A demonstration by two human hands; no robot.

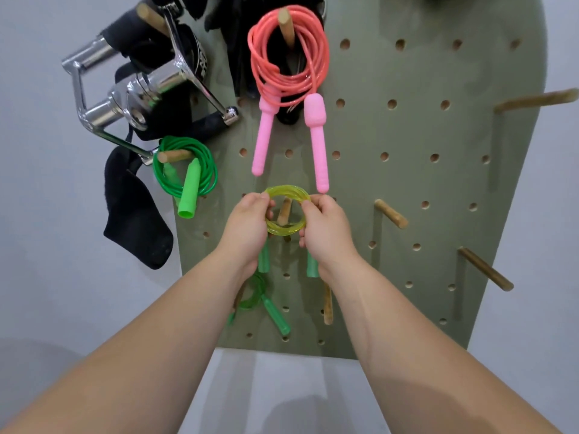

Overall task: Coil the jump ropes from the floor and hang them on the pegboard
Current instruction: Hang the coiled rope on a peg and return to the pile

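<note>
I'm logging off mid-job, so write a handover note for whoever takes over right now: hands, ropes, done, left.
Left hand and right hand: each pinches one side of the yellow translucent rope coil; its teal handles hang below.
The short wooden peg shows through the coil's opening; whether the coil is seated on it I cannot tell.
Done: coral rope with pink handles, bright green rope and translucent green rope hang on the olive pegboard.
Left: settle the coil on the peg, let go. No loose rope is in view; check the floor for more.
</note>
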